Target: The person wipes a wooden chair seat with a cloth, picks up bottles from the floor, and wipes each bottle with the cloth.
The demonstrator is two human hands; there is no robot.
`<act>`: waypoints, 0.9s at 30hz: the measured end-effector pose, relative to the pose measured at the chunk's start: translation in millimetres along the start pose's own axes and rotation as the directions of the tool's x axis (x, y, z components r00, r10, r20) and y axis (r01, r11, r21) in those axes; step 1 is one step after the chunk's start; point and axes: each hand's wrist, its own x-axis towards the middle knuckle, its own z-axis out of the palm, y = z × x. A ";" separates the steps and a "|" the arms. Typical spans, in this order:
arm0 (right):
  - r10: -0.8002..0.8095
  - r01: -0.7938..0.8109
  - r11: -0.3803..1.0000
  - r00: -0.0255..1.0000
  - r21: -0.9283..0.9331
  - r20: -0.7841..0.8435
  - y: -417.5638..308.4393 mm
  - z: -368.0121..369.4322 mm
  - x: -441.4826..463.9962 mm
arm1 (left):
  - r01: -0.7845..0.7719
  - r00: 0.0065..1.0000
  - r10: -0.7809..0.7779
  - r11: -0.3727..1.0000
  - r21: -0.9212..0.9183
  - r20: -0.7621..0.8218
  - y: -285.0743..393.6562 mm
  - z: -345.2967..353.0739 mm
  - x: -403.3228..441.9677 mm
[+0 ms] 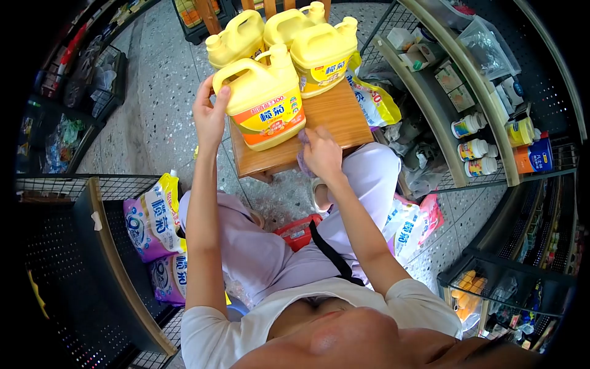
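Note:
A yellow detergent jug (270,120) with an orange and yellow label stands near the front of a small wooden stool (335,117). My left hand (211,111) grips the jug's left side, with the thumb on the front and the other fingers behind. Close to its lower right corner, my right hand (324,152) is closed on a purple cloth (303,157) above the stool's front edge. Behind the gripped jug are three more yellow jugs: a left one (236,44), a middle one (284,27) and a right one (326,52).
Shelving (424,80) with white bottles (470,126) and boxes runs along the right. To the left is a dark perforated shelf (117,264), with purple-and-white detergent bags (157,218) beside it. A red container (298,232) sits on the speckled floor between my legs.

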 end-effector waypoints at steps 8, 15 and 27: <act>0.178 -0.019 0.855 0.949 0.518 -0.260 2.8 -23.0 7.1 | -0.039 0.998 0.037 0.999 0.037 0.055 -3.1 -4.4 -2.3; 0.016 0.309 0.701 0.894 0.643 -0.447 -35.3 -54.1 40.1 | 0.007 0.993 -0.003 0.999 -0.038 0.119 4.1 -3.9 -4.7; -0.032 0.358 0.645 0.895 0.675 -0.444 -38.2 -44.5 43.0 | 0.077 0.982 -0.064 0.994 -0.071 0.179 0.6 -10.1 -8.9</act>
